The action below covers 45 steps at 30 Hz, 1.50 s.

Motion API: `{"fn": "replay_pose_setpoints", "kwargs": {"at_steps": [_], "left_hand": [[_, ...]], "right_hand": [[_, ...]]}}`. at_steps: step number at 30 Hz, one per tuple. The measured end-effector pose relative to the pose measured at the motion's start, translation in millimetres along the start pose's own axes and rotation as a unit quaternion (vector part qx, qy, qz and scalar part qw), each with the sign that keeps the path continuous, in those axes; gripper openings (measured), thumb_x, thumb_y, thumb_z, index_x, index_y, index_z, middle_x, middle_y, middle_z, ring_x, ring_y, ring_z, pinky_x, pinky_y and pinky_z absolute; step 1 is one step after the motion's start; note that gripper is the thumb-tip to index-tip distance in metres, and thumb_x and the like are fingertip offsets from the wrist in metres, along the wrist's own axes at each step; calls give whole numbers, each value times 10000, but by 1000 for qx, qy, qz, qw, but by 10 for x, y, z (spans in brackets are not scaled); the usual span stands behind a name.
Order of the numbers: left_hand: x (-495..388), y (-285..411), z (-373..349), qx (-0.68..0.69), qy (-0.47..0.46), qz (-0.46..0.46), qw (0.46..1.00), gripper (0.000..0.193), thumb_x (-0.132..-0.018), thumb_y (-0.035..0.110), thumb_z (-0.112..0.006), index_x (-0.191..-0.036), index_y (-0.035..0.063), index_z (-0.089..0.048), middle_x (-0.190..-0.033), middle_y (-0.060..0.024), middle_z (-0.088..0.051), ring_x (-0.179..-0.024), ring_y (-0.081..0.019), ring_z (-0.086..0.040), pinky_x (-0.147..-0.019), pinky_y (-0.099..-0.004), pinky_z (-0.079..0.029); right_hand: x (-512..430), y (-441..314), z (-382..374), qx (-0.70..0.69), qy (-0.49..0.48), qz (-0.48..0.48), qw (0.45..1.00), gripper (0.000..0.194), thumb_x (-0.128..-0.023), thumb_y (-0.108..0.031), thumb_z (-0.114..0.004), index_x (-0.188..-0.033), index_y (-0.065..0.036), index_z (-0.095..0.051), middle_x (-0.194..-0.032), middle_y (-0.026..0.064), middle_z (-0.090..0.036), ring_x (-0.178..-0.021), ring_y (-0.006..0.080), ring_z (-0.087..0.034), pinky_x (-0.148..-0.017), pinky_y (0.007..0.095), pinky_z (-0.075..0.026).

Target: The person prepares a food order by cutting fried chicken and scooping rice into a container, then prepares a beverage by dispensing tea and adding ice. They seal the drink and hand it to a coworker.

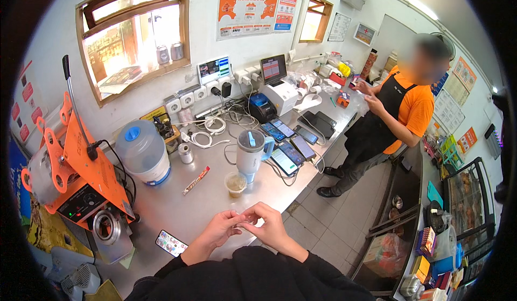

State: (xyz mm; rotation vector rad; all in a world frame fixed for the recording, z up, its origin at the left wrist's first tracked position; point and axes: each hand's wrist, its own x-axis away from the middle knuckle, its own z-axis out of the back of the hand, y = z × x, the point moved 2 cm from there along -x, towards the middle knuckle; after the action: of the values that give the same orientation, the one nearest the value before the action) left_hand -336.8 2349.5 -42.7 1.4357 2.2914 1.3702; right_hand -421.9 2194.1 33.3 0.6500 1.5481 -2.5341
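Observation:
My left hand (221, 229) and my right hand (264, 225) meet at the fingertips over the front edge of the steel table (161, 204). Whether something small is pinched between them I cannot tell. Just beyond them stands a small clear plastic cup (235, 184) of brownish contents, close beside a white and blue handled tumbler (248, 159). A smartphone (171, 243) with a lit screen lies left of my left wrist. Farther left on the table is a thin wrapped stick (196, 180), and behind it a small can (185, 154).
An orange sealing machine (76, 171) and a clear drink dispenser (143, 151) stand at left. Several phones (284, 161), cables (210, 133) and a white printer (279, 98) occupy the table beyond the tumbler. A person in an orange shirt (412, 107) stands at right, handling clear plastic.

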Motion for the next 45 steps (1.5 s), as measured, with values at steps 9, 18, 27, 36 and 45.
{"fn": "replay_pose_setpoints", "kwargs": {"at_steps": [9,18,27,36,45], "left_hand": [[-56,12,-7,-87,26,-71,993,104,-955,135,-707,-881,85,-653,-970,-28,-688,-921,-151,-665,-806,-353,-557],[-191,-104,-51,-136,-23,-187,973,134,-906,42,-735,-831,55,-625,-895,-50,-693,-803,-128,-656,-813,-306,-543],[-297,225,90,96,-54,-85,990,103,-950,2,-648,-1049,27,-655,-1090,-74,-694,-970,-169,-674,-880,-348,-571],[-229,67,-54,-70,-87,-151,982,142,-978,104,-655,-1098,54,-711,-1106,-60,-701,-997,-164,-671,-929,-351,-530],[-112,458,-192,-157,-77,-248,953,275,-1031,266,-620,-826,85,-653,-822,31,-596,-748,-78,-552,-686,-234,-437]], "right_hand": [[60,377,-54,-122,-17,-100,987,87,-891,-53,-754,-968,-16,-739,-984,68,-676,-900,127,-668,-791,274,-554],[37,634,200,-4,39,-96,995,27,-878,10,-654,-888,-15,-656,-842,54,-620,-773,171,-613,-702,298,-502],[-112,331,342,6,-135,-60,989,133,-983,-162,-627,-1003,-39,-673,-987,80,-562,-939,195,-560,-798,328,-468],[-115,260,102,-214,5,-42,976,113,-977,-119,-670,-972,-32,-598,-887,16,-580,-872,123,-564,-811,287,-458],[-321,250,-24,-383,8,-94,919,85,-1008,-131,-642,-1040,-53,-626,-816,-1,-655,-661,58,-594,-607,219,-479]]}}
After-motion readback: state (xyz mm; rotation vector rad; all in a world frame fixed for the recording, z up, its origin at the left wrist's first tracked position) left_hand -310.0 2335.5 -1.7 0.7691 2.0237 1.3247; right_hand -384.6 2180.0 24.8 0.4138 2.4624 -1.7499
